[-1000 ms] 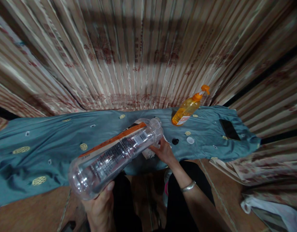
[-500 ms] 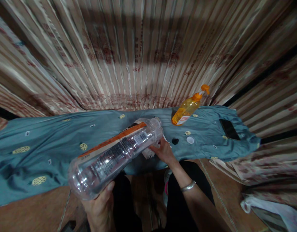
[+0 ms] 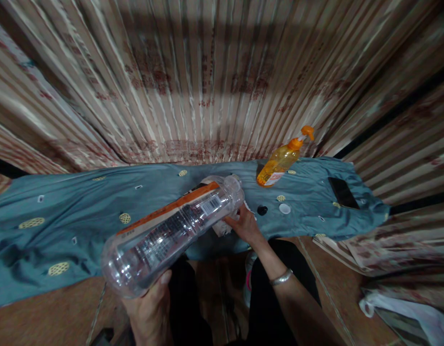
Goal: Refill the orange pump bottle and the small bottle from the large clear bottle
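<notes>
A large clear plastic bottle [image 3: 178, 235] with an orange and white label lies tilted across the view, its neck up and to the right. My left hand [image 3: 149, 298] is closed round its base from below, thumb along the near side. Just under the bottle's neck is my right hand [image 3: 245, 225], its fingers curled and partly hidden. A whitish thing [image 3: 222, 228] shows beneath the bottle against that hand; its kind is hidden. Right of my right hand, a small black cap [image 3: 262, 210] and a white round lid [image 3: 284, 208] lie on the cloth.
The blue-green cloth [image 3: 92, 206] with yellow patterns covers a long surface. An orange pump bottle [image 3: 279, 163] stands at its back, and a dark phone [image 3: 343, 193] lies to the right. Striped curtains [image 3: 207, 96] hang behind. A white bag [image 3: 402, 307] is at lower right.
Almost nothing differs. Both hands and the clear bottle keep nearly the same place and tilt.
</notes>
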The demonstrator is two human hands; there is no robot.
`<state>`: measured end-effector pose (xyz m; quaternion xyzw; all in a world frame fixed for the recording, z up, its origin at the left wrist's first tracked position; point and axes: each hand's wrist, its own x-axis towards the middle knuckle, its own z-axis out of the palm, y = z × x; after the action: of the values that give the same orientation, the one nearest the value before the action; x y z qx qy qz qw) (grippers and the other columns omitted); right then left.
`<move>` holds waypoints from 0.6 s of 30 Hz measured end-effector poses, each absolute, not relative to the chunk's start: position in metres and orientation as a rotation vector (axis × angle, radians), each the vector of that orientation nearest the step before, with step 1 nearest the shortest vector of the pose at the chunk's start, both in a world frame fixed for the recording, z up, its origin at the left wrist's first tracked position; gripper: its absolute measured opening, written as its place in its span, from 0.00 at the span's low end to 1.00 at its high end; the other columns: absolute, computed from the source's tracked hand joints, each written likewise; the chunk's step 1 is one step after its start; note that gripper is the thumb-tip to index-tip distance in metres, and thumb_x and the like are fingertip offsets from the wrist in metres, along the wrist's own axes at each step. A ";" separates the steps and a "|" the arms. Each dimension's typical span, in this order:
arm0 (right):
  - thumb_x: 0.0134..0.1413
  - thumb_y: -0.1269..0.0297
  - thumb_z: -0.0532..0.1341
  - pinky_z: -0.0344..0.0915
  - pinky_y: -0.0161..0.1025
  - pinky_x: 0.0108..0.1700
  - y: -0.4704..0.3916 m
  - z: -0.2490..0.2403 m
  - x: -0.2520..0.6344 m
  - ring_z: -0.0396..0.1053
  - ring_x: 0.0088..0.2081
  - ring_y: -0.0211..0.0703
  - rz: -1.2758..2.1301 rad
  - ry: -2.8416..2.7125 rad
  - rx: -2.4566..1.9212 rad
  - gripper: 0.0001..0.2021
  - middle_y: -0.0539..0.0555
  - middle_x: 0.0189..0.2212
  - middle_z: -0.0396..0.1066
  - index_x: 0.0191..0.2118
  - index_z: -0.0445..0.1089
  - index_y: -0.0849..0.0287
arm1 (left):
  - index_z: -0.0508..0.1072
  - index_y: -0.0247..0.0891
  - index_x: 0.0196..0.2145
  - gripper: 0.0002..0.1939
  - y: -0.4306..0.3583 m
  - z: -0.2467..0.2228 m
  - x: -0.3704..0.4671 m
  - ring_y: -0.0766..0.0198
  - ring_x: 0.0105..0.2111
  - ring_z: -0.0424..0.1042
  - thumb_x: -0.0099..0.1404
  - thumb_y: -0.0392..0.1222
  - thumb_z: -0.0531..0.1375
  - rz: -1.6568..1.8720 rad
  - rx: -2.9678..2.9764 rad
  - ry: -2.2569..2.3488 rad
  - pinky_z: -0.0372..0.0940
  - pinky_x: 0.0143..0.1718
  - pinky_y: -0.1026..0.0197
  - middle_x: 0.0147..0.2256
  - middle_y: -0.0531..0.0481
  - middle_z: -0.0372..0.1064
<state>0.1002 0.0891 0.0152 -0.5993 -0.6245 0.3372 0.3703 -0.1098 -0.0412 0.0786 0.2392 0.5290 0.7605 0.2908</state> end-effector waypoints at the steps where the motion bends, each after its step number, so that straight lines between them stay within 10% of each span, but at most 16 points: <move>1: 0.52 0.62 0.73 0.77 0.49 0.50 0.089 0.015 0.100 0.82 0.49 0.57 0.864 -1.601 -1.550 0.27 0.60 0.47 0.83 0.57 0.70 0.58 | 0.74 0.42 0.48 0.33 -0.041 0.079 -0.110 0.54 0.46 0.80 0.45 0.44 0.79 2.035 0.630 1.409 0.76 0.48 0.57 0.41 0.50 0.78; 18: 0.53 0.62 0.73 0.76 0.48 0.50 0.089 0.018 0.099 0.82 0.49 0.57 0.861 -1.606 -1.541 0.27 0.63 0.48 0.83 0.58 0.70 0.61 | 0.77 0.41 0.43 0.32 -0.040 0.081 -0.109 0.57 0.40 0.80 0.40 0.45 0.80 2.039 0.565 1.420 0.77 0.44 0.59 0.38 0.52 0.79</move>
<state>0.0989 0.0890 0.0180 -0.6003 -0.6255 0.3353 0.3687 -0.1089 -0.0397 0.0805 0.2121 0.5328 0.7653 0.2923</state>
